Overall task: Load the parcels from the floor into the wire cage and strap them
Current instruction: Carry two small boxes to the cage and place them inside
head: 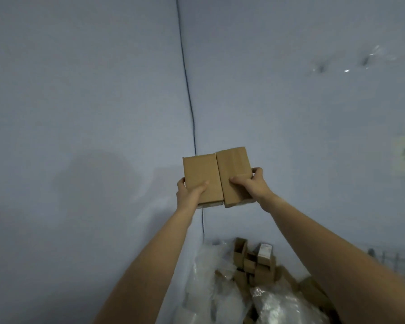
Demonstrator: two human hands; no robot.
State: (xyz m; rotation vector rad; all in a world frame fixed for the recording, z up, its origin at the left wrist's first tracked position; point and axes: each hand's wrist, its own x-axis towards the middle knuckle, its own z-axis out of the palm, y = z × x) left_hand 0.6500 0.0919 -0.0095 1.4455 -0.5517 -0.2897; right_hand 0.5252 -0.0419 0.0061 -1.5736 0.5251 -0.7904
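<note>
Backdrop: blue-grey wall [80, 90];
Left hand [188, 192]: grips flat brown cardboard parcel [201, 171];
Right hand [250, 184]: grips second parcel [234, 163], butted alongside, likely for one trip

Two hands [189, 194] [253, 185], two raised parcels [201, 176] [234, 164], many piled parcels [255, 267].

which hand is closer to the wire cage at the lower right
Right. The right hand, gripping the right box, is up and left of the wire cage; the left hand, gripping the left box, lies farther left.
</note>
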